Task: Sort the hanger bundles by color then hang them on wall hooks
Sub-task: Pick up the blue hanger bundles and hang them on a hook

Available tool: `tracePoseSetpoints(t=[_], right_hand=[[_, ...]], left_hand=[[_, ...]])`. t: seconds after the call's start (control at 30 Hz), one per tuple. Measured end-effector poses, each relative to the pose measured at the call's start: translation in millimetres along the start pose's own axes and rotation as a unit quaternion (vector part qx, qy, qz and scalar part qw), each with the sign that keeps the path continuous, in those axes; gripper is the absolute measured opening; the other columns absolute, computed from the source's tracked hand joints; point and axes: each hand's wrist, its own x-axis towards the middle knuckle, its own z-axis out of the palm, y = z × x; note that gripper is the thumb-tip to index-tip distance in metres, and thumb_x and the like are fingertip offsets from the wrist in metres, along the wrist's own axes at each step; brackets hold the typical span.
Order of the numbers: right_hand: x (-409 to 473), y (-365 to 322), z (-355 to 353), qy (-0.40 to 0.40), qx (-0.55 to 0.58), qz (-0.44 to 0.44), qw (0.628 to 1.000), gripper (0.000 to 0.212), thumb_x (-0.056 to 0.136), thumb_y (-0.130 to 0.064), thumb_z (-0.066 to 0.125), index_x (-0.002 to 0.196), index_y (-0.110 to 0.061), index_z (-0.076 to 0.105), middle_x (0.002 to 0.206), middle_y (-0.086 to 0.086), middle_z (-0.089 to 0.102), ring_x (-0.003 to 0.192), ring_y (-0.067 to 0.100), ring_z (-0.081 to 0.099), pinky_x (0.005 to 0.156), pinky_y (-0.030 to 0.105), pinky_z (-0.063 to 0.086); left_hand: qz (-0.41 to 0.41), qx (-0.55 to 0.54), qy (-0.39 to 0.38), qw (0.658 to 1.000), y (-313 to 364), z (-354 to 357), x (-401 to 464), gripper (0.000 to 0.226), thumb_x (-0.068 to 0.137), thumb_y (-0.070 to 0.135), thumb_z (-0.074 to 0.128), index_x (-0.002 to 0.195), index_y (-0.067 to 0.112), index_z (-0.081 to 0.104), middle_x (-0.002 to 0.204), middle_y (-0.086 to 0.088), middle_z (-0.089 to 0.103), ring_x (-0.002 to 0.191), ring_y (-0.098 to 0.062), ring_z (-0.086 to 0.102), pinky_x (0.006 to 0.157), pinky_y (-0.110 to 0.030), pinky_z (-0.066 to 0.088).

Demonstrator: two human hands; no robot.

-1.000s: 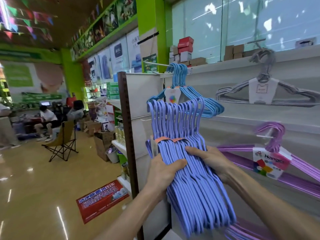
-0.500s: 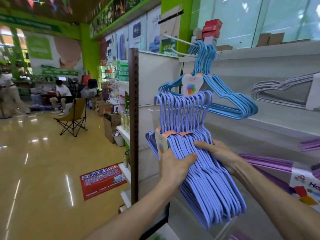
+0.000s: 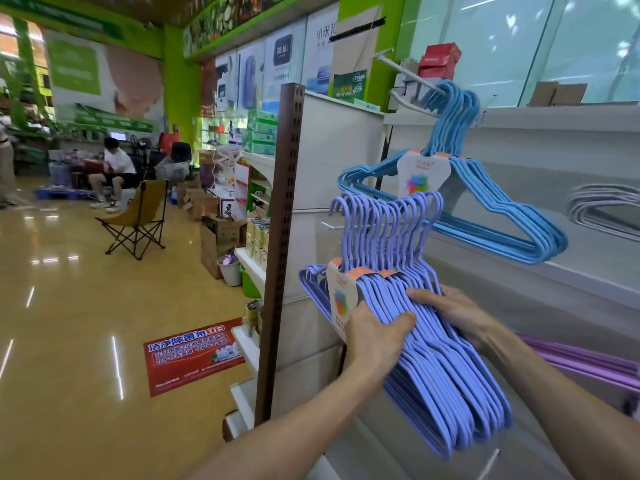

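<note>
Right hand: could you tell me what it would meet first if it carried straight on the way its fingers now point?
The right hand points left across the periwinkle hanger bundle it grips; beyond that, probably the left hand, though depth is unclear.

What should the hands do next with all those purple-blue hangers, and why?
Probably lift the periwinkle hanger bundle a little and slide its hooks onto the bare wall peg just behind them. Both the left hand and the right hand grip the bundle, its hooks sit level with that peg, and the sky-blue bundle already hangs on the peg above.
</note>
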Motion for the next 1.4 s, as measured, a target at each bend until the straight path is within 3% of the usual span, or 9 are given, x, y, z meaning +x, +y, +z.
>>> tracePoseSetpoints(t=[0.27, 0.43, 0.77, 0.97, 1.1, 1.17, 1.23, 1.3, 1.4], right_hand=[[29, -4, 13, 0.012, -0.009, -0.001, 1.0, 0.043, 0.069, -0.023, 0.077, 0.105, -0.002, 0.071, 0.098, 0.022, 0.075, 0.078, 0.033, 0.075, 0.063, 0.036, 0.061], [42, -3, 19, 0.022, -0.023, 0.009, 0.999, 0.018, 0.087, -0.012, 0.072, 0.103, -0.006, 0.071, 0.088, 0.012, 0.078, 0.071, 0.025, 0.075, 0.056, 0.03, 0.058], [69, 13, 19, 0.034, -0.03, 0.038, 0.998, 0.025, 0.086, -0.011, 0.072, 0.11, -0.004, 0.069, 0.096, 0.016, 0.077, 0.079, 0.029, 0.075, 0.063, 0.032, 0.06], [78, 26, 14, 0.033, -0.027, 0.054, 0.998, 0.028, 0.085, -0.01, 0.072, 0.113, -0.004, 0.068, 0.101, 0.019, 0.076, 0.081, 0.03, 0.074, 0.065, 0.034, 0.061], [83, 26, 8, 0.029, -0.048, 0.061, 0.997, 0.054, 0.065, -0.023, 0.09, 0.112, -0.006, 0.07, 0.104, 0.019, 0.075, 0.092, 0.037, 0.073, 0.083, 0.044, 0.059], [86, 29, 6, 0.015, -0.048, 0.063, 0.997, 0.069, 0.056, -0.032, 0.096, 0.113, -0.004, 0.07, 0.106, 0.02, 0.075, 0.095, 0.038, 0.072, 0.086, 0.046, 0.058], [88, 32, 4, 0.003, -0.036, 0.06, 0.998, 0.069, 0.056, -0.028, 0.095, 0.114, -0.001, 0.069, 0.101, 0.018, 0.076, 0.086, 0.032, 0.075, 0.076, 0.04, 0.061], [90, 34, 2, -0.014, -0.011, 0.052, 0.998, 0.078, 0.038, -0.035, 0.101, 0.105, -0.004, 0.073, 0.096, 0.017, 0.077, 0.079, 0.028, 0.075, 0.065, 0.034, 0.061], [93, 35, -4, -0.041, -0.004, 0.04, 0.998, 0.087, 0.02, -0.045, 0.101, 0.096, -0.012, 0.076, 0.098, 0.017, 0.076, 0.081, 0.028, 0.075, 0.065, 0.033, 0.06]], left_hand=[[0.001, 0.011, 0.014, 1.0, -10, -11, 30, 0.027, 0.079, 0.019, 0.077, 0.104, 0.024, 0.07, 0.098, 0.014, 0.072, 0.09, 0.001, 0.067, 0.081, -0.019, 0.054], [-0.022, -0.004, 0.018, 1.0, -20, -13, 45, 0.035, 0.077, 0.021, 0.077, 0.111, 0.02, 0.068, 0.104, 0.01, 0.073, 0.096, -0.005, 0.068, 0.09, -0.031, 0.055], [-0.012, 0.0, -0.005, 1.0, -41, -14, 66, 0.042, 0.079, 0.016, 0.076, 0.119, 0.017, 0.065, 0.112, 0.009, 0.071, 0.103, -0.003, 0.067, 0.095, -0.028, 0.053], [-0.015, 0.001, -0.012, 1.0, -54, -11, 68, 0.045, 0.08, 0.013, 0.075, 0.123, 0.015, 0.061, 0.114, 0.009, 0.068, 0.102, 0.0, 0.063, 0.086, -0.002, 0.044], [-0.03, 0.007, -0.015, 0.999, -56, -7, 65, 0.048, 0.081, 0.02, 0.076, 0.126, 0.016, 0.06, 0.119, 0.008, 0.067, 0.109, -0.005, 0.063, 0.101, -0.029, 0.049], [-0.034, 0.023, -0.008, 0.999, -54, -7, 62, 0.053, 0.081, 0.024, 0.075, 0.131, 0.019, 0.057, 0.123, 0.01, 0.065, 0.113, -0.005, 0.06, 0.103, -0.029, 0.046], [-0.027, 0.027, 0.003, 0.999, -53, -4, 60, 0.054, 0.081, 0.024, 0.074, 0.131, 0.019, 0.056, 0.124, 0.01, 0.064, 0.114, -0.005, 0.06, 0.105, -0.029, 0.044], [-0.017, 0.005, 0.005, 1.0, -48, 0, 57, 0.05, 0.08, 0.017, 0.073, 0.128, 0.018, 0.058, 0.122, 0.009, 0.066, 0.113, -0.003, 0.06, 0.104, -0.026, 0.044], [-0.004, -0.004, -0.002, 1.0, -42, 5, 57, 0.047, 0.08, 0.01, 0.072, 0.125, 0.02, 0.059, 0.118, 0.012, 0.066, 0.108, 0.002, 0.06, 0.102, -0.017, 0.043]])
